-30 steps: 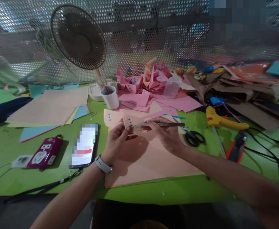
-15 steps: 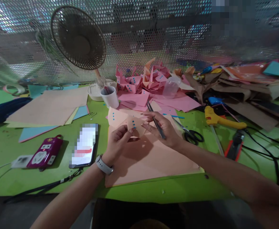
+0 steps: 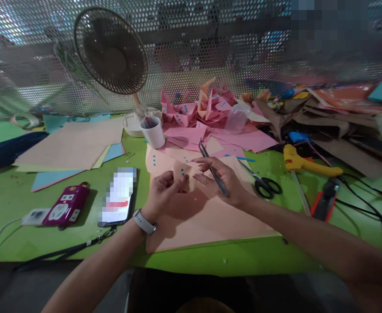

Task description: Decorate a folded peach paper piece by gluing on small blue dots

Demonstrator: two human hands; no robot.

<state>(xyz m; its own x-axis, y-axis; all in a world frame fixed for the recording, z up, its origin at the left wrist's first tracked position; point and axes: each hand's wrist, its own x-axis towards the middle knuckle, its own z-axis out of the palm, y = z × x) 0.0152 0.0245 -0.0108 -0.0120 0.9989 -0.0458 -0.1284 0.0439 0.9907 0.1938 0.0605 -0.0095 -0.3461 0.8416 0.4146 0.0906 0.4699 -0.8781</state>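
Near the middle, my left hand (image 3: 165,190), with a white watch on its wrist, pinches a folded peach paper (image 3: 178,170) that bears blue dots. My right hand (image 3: 222,182) has black tweezers (image 3: 212,167) tucked between its fingers, their tips pointing up and away. Its thumb and fingertips are beside the right edge of the folded paper; whether they touch it is unclear. Beneath both hands lies a large peach sheet (image 3: 210,224). Another dotted peach piece (image 3: 158,159) rests just behind my left hand.
Black scissors (image 3: 267,187), a yellow glue gun (image 3: 308,165) and a red cutter (image 3: 324,200) lie at right. A phone (image 3: 119,195) and purple power bank (image 3: 67,205) are at left. Behind stand a white cup (image 3: 152,132), fan (image 3: 112,54) and folded pink papers (image 3: 181,113).
The whole view has shifted slightly. The folded peach paper is tilted lower between my hands, and the tweezers in my right hand have moved a little.
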